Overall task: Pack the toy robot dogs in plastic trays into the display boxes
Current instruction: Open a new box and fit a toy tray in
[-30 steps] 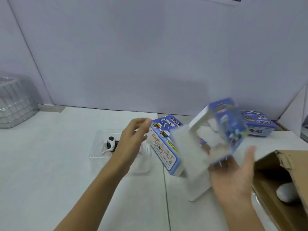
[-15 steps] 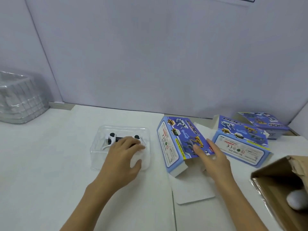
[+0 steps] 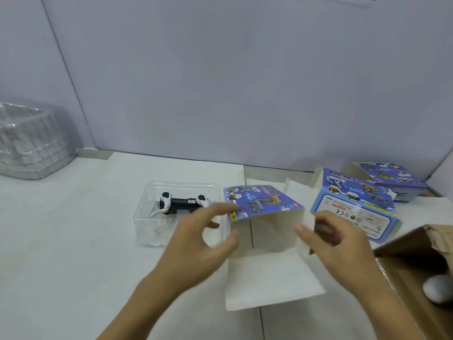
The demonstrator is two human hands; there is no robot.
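Both forearms reach forward from the lower edge, converging toward twelve o'clock. The left hand (image 3: 196, 244) sits at about eleven o'clock from the right hand (image 3: 340, 246), fingers curled, thumb and fingertips pinching. The right hand is at about one o'clock, its fingers bent inward and its thumb extended leftward.
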